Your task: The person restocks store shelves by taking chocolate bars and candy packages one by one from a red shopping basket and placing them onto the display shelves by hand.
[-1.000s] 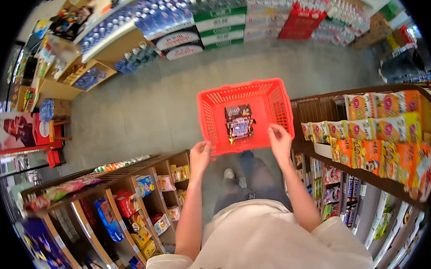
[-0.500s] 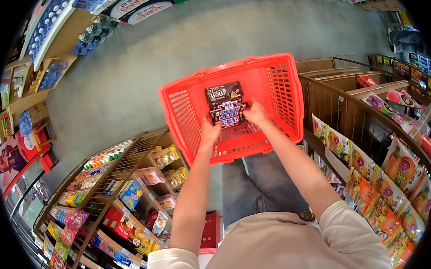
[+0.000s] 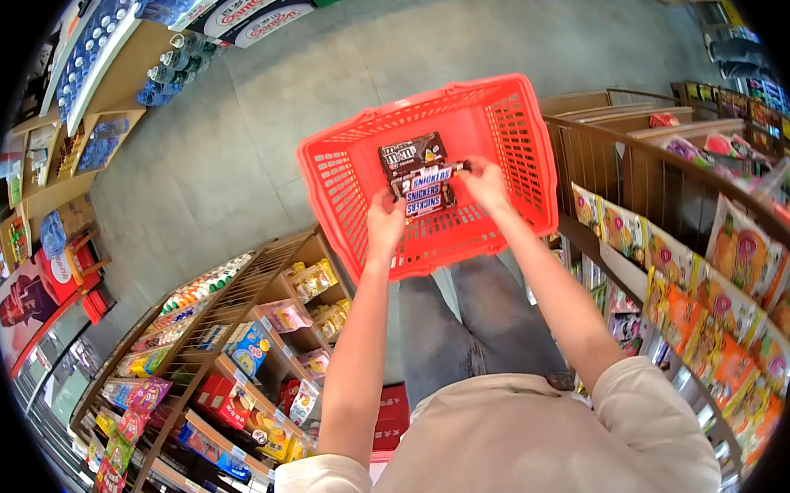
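A red plastic shopping basket (image 3: 465, 138) is in front of my legs; what holds it up is not visible. Inside it, several Snickers bars (image 3: 424, 194) form a small stack with labels facing up. My left hand (image 3: 385, 222) is closed on the left end of the stack. At the opposite end, my right hand (image 3: 486, 187) grips with thumb and fingers. Brown M&M's packs (image 3: 411, 153) lie just beyond the bars, against the basket's inside.
A wire-topped snack shelf (image 3: 264, 279) stands close on my left. To my right, a brown rack (image 3: 625, 157) carries hanging candy bags (image 3: 680, 313). Bottled water (image 3: 176, 67) stands at the far left. Grey floor (image 3: 317, 82) lies beyond the basket.
The Snickers bars have tilted and their labels now face up more fully, with both hands still at their ends. The basket appears slightly higher in view.
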The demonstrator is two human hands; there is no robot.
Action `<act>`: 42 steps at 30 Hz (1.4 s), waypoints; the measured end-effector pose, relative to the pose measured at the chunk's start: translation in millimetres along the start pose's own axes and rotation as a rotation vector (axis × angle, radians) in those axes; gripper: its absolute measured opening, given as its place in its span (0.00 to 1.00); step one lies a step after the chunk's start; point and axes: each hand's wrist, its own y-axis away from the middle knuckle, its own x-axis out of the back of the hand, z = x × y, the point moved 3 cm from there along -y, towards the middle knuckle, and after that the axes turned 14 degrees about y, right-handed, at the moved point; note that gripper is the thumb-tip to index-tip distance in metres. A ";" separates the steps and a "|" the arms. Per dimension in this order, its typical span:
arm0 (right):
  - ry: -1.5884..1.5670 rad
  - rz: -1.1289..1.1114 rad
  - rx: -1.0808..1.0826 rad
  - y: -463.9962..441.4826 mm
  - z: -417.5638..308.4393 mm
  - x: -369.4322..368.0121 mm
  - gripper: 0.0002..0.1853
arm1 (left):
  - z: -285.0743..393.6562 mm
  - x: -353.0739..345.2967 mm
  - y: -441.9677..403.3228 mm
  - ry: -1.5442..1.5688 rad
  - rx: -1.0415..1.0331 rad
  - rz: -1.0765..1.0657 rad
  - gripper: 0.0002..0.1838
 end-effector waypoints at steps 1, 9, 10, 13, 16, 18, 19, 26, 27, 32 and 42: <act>-0.079 0.048 0.008 2.7 0.8 5.8 0.17 | 5.5 2.5 -2.6 0.037 -0.082 -0.020 0.21; -0.349 0.227 0.180 97.7 -67.2 74.8 0.18 | 114.5 35.9 82.4 0.217 -0.415 -0.128 0.13; -0.356 0.251 0.202 117.7 -74.2 81.0 0.18 | 122.7 42.1 98.3 0.223 -0.444 -0.143 0.13; -0.452 0.303 0.271 171.9 -86.7 90.9 0.18 | 138.7 63.4 143.8 0.274 -0.549 -0.226 0.13; -0.493 0.324 0.307 225.0 -87.1 92.4 0.18 | 136.5 88.5 176.3 0.293 -0.550 -0.269 0.14; -0.509 0.384 0.351 249.5 -76.0 89.6 0.17 | 129.1 99.0 195.7 0.313 -0.566 -0.295 0.15; -0.491 0.381 0.325 261.7 -70.1 87.8 0.16 | 121.1 104.0 202.3 0.327 -0.554 -0.311 0.16; -0.399 0.178 0.164 332.3 -11.2 67.6 0.13 | 45.1 123.5 236.5 0.361 -0.259 -0.519 0.18; -0.395 0.192 0.165 339.6 -2.0 67.6 0.13 | 32.6 121.9 238.4 0.356 -0.218 -0.549 0.17; -0.433 0.337 0.078 367.1 39.0 81.5 0.13 | 11.6 95.8 262.9 0.317 -0.196 -0.688 0.14; -0.531 0.775 0.019 468.1 120.8 158.5 0.11 | 2.5 -20.2 350.2 0.324 -0.305 -0.884 0.08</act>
